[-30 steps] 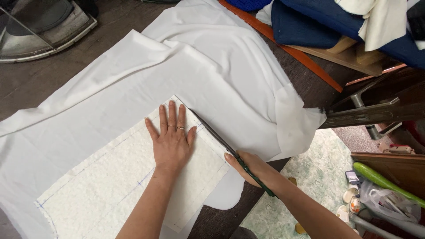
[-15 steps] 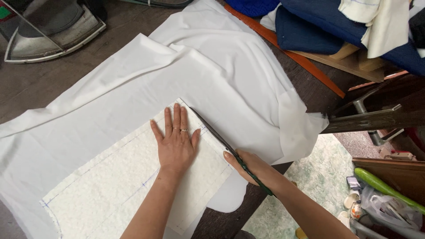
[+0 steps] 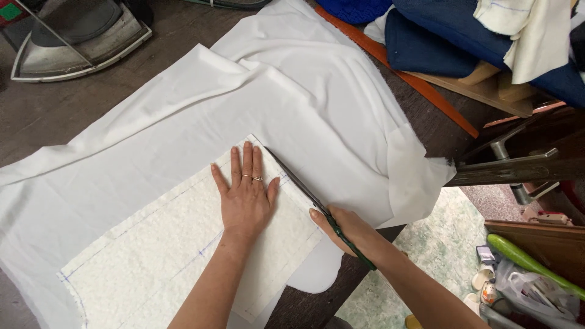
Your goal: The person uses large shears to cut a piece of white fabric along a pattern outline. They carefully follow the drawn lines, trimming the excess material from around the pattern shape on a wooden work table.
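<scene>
Left hand: the left hand [image 3: 245, 198] lies flat with the fingers spread, palm down, and presses on the textured white pattern piece [image 3: 183, 256] near its upper right corner.
Right hand: the right hand [image 3: 344, 228] is closed around the green handles of the scissors [image 3: 304, 190]; the handles are mostly hidden inside the grip.
Scissors: the dark blades point up and to the left, away from the person, along the right edge of the pattern piece. Whether the blades are apart or together, the view does not show clearly.
Key relation: the long axis of the scissors runs parallel to the edge of the pattern piece, just beside the thumb side of the left hand. The right hand is behind the blades, and the left hand is the nearer one to the blade tips.
White fabric: the white fabric [image 3: 292, 91] is spread over the dark tabletop [image 3: 55, 109], under the pattern piece, with some folds at the upper left; one corner hangs over the right edge.
Iron: an iron [image 3: 79, 33] rests on the tabletop at the upper left, well apart from both hands.
Containers: a clear plastic bag [image 3: 530, 286] lies at the lower right, beside a long green object; its contents are too unclear to tell.
Other cloth: folded dark blue cloth [image 3: 439, 30] is piled at the upper right.
</scene>
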